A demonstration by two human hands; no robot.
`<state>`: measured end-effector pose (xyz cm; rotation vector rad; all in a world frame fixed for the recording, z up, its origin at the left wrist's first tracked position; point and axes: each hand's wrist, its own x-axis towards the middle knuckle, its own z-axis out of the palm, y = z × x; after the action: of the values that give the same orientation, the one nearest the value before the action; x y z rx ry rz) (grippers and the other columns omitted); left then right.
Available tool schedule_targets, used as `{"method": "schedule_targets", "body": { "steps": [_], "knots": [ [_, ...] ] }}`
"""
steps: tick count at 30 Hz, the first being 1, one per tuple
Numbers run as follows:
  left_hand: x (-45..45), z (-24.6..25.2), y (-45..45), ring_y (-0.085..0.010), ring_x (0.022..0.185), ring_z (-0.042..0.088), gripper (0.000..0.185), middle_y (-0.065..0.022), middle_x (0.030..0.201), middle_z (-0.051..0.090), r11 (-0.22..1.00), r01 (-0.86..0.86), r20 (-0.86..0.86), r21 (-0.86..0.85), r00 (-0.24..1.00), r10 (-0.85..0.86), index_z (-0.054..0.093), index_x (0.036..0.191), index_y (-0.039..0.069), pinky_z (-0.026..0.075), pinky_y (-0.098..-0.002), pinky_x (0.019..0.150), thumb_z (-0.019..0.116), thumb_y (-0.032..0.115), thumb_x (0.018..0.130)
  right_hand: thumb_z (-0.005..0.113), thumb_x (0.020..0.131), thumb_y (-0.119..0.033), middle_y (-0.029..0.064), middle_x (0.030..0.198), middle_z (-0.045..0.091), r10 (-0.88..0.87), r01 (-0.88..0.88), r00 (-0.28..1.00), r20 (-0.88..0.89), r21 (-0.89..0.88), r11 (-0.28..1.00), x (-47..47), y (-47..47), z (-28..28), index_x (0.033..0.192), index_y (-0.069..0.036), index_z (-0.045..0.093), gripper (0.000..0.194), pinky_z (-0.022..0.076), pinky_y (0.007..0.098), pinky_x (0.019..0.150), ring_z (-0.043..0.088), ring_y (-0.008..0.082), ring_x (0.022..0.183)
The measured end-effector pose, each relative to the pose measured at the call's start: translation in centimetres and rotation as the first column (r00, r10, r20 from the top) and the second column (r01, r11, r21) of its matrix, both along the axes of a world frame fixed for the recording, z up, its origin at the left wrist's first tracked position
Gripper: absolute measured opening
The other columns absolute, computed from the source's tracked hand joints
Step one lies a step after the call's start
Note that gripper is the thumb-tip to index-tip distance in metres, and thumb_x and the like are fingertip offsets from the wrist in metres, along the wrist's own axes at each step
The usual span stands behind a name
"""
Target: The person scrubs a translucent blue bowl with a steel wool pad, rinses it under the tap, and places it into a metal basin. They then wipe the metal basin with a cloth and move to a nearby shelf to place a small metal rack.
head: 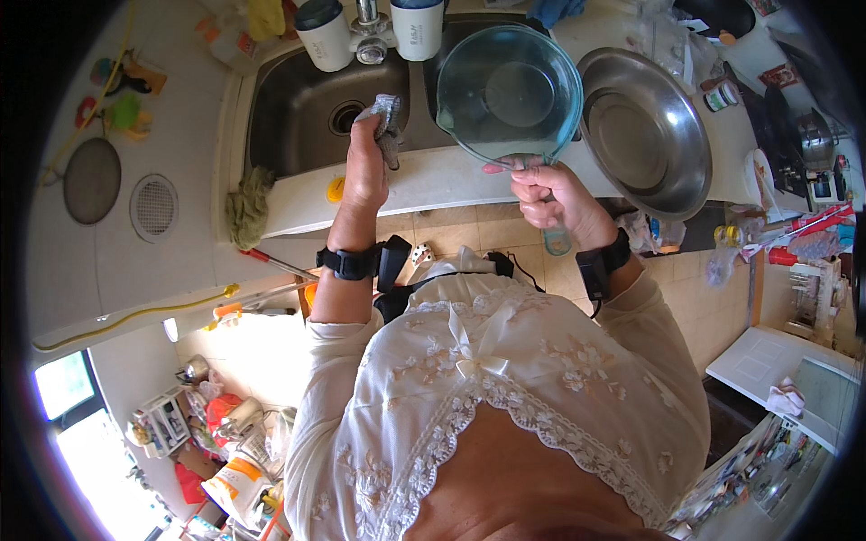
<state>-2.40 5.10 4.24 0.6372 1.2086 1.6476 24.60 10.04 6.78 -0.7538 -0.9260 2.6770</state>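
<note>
My right hand [551, 196] grips the handle of a translucent blue-green plastic dipper [519, 95]. The dipper's round bowl is tilted so its inside faces me, over the right basin and the counter's front strip. In my left hand [367, 162] is a crumpled grey cloth [388, 132], held above the front right part of the left steel sink basin [291, 115]. Its drain [345, 116] shows just past the cloth. Most of the right basin [467, 30] is hidden behind the dipper.
A large steel bowl [636, 128] leans at the right of the dipper. Two white lidded cups [326, 40] flank the faucet [371, 47]. A green rag [249, 209] hangs over the counter's left corner. A yellow round object [335, 190] lies on the front ledge.
</note>
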Motion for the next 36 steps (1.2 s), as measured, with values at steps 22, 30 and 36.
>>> {"method": "schedule_targets", "body": {
  "steps": [22,30,36],
  "knots": [
    [0.9,-0.1,2.2,-0.0135,0.135,0.027,0.055,0.001,0.143,0.036,0.945,0.303,-0.451,-0.124,-0.865,0.219,0.041,0.136,0.015,0.01,-0.0377,0.115,0.049,0.016,0.081,0.052,0.086,-0.013,-0.0045,0.055,0.031,0.125,-0.139,0.955,0.27,0.034,0.99,-1.5,-1.4,-1.1,0.098,-0.002,0.047,0.016,0.0213,0.0238,0.033,0.027,0.0042,0.039],
    [0.6,0.1,3.6,-0.0165,0.139,0.02,0.061,0.0008,0.15,0.024,0.993,0.104,-0.151,-0.053,-0.984,0.095,0.023,0.145,0.013,0.005,-0.0364,0.116,0.042,0.02,0.087,0.051,0.089,-0.014,-0.0026,0.057,0.033,0.078,-0.141,0.949,0.305,0.19,0.972,-1.7,-1.4,-1.0,0.094,-0.003,0.049,0.013,0.0229,0.0237,0.034,0.029,0.0054,0.039],
    [7.3,-1.2,-0.5,-0.0318,0.127,0.039,0.074,-0.02,0.137,0.04,0.797,0.583,-0.946,-0.158,0.141,-0.291,0.036,0.137,0.002,0.033,-0.0371,0.106,0.06,0.001,0.067,0.053,0.089,-0.018,-0.0028,0.052,0.033,-0.02,-0.048,0.958,0.285,0.232,0.972,-2.5,-1.1,-2.1,0.074,-0.007,0.043,0.021,0.0237,0.0242,0.035,0.03,0.0064,0.038]
  ]
}}
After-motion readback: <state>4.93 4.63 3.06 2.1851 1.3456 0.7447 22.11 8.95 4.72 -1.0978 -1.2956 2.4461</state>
